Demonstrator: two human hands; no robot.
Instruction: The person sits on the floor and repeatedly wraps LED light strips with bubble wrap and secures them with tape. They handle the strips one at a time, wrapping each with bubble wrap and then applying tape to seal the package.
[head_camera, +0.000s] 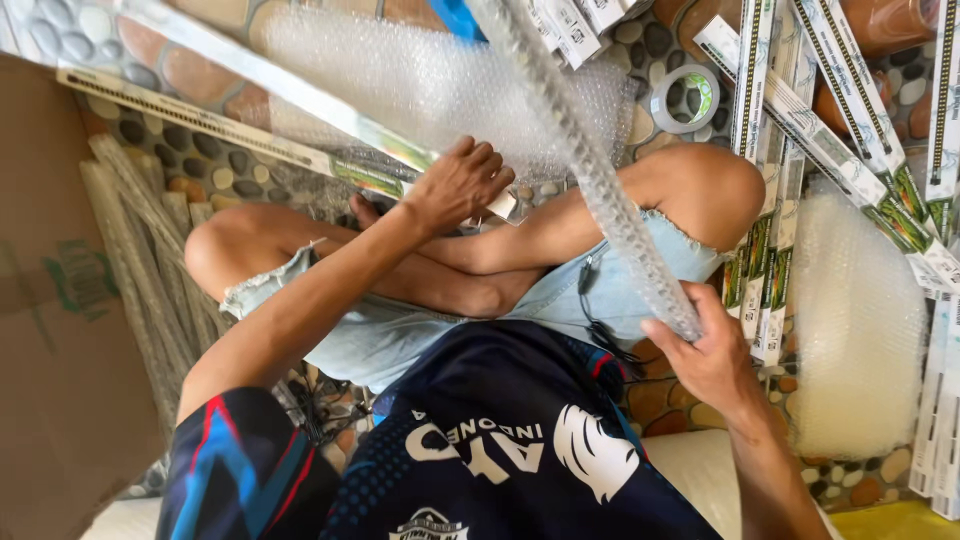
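Head view: a person is seen seated cross-legged on a pebble-patterned floor (205, 160), in denim shorts and a dark printed jersey.

The left hand (455, 185) is laid palm-down, fingers curled, on the near end of a long flat white packaged strip (270, 85); the strip is pressed at the bent left knee and runs up toward the far left corner of the floor. Whether the fingers are closed round it or only pressed on top cannot be told. A second packaged strip (190, 122) is seen just beside it, lying on the floor.

The right hand (712, 355) is closed around the lower end of a long bubble-wrapped stick (590, 170), which is held tilted, rising from beside the right thigh toward the far edge of the view.

A loose sheet of bubble wrap (430, 85) is spread on the floor beyond the knees, under both long items. A roll of tape (685, 98) lies flat on the floor past the right knee. More packaged strips (800, 110) are piled along the right side, partly overlapping one another. A folded wad of bubble wrap (855, 330) lies near the right edge. Wrapped sticks (140, 250) are stacked by the left knee, next to a cardboard box (55, 330) at the left edge
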